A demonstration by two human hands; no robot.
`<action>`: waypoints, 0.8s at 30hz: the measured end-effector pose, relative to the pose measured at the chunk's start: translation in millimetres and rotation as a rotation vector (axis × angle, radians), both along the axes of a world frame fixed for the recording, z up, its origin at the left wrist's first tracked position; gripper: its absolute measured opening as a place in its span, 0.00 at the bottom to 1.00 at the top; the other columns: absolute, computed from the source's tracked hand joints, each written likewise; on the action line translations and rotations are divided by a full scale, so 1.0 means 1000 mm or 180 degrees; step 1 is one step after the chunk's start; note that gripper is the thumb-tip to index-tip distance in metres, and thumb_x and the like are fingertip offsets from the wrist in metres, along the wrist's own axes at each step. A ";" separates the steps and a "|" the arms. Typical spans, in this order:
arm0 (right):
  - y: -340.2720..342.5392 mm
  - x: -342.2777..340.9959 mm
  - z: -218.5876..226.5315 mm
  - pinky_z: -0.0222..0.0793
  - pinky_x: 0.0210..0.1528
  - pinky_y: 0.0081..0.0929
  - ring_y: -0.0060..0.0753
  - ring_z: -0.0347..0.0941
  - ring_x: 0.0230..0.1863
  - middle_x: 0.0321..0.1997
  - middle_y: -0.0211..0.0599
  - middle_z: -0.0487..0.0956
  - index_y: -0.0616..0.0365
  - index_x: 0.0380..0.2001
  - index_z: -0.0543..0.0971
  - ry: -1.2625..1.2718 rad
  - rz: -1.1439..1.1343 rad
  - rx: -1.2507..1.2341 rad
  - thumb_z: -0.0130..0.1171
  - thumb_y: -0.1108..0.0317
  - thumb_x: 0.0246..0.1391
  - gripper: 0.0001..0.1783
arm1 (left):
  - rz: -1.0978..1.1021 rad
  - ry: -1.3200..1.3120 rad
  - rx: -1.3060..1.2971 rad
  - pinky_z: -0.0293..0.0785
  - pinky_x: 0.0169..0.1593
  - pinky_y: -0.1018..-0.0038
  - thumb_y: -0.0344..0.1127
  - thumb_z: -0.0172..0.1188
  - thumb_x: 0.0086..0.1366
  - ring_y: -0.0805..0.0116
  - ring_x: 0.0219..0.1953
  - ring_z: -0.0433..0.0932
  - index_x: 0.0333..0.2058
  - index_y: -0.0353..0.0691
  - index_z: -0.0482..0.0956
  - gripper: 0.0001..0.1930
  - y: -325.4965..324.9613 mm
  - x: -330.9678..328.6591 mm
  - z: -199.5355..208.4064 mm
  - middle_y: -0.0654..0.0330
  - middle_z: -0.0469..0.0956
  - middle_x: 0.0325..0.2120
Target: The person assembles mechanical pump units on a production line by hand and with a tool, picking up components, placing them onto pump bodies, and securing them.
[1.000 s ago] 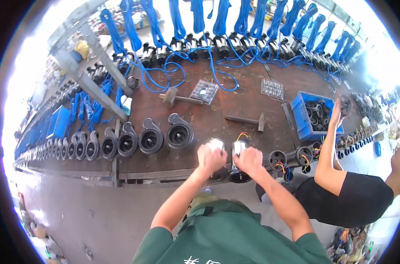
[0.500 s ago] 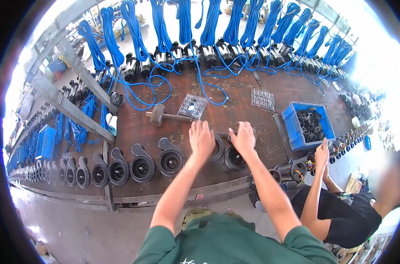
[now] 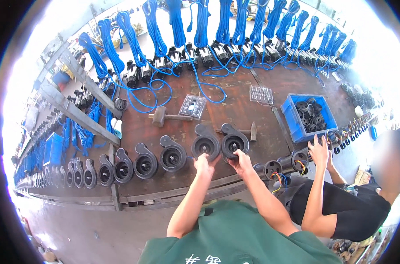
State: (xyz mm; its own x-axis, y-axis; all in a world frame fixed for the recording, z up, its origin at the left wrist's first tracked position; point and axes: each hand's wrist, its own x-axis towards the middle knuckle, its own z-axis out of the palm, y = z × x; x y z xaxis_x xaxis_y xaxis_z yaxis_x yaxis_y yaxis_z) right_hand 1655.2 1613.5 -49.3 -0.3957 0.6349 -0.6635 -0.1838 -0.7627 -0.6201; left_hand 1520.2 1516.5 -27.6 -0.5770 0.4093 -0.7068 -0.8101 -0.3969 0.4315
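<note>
Two round black pump casings with snail-shaped spouts stand side by side at the front of the bench. My left hand (image 3: 204, 166) grips the lower rim of the left pump casing (image 3: 201, 151), thumb over its edge. The lower rim of the right pump casing (image 3: 236, 135) is in my right hand (image 3: 241, 164), also thumb on top. Both spouts point away from me, and a metal shaft shows in each open middle. Beside my left hand is another pump casing (image 3: 172, 169), the nearest of a row running left. Behind the right casing lies a hammer (image 3: 253, 131).
A wooden mallet (image 3: 159, 117) and a clear parts tray (image 3: 192, 107) lie farther back, with another tray (image 3: 261, 94) to the right. A blue crate (image 3: 297, 127) holds black rings. Blue cable coils (image 3: 152, 31) hang above motors. At right a co-worker's hand (image 3: 319, 152) handles wired parts.
My hands have come back toward me from the far side of the two casings to their near rims. The casings now sit side by side, spouts visible. The hammer has come into sight.
</note>
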 end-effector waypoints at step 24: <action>-0.112 0.175 0.014 0.75 0.37 0.35 0.35 0.77 0.39 0.42 0.41 0.79 0.62 0.45 0.76 -0.2384 -0.0255 0.2466 0.64 0.50 0.58 0.25 | -0.2724 0.1782 -0.0559 0.80 0.36 0.70 0.42 0.65 0.67 0.65 0.34 0.83 0.46 0.37 0.77 0.16 -0.112 0.051 -0.045 0.57 0.84 0.33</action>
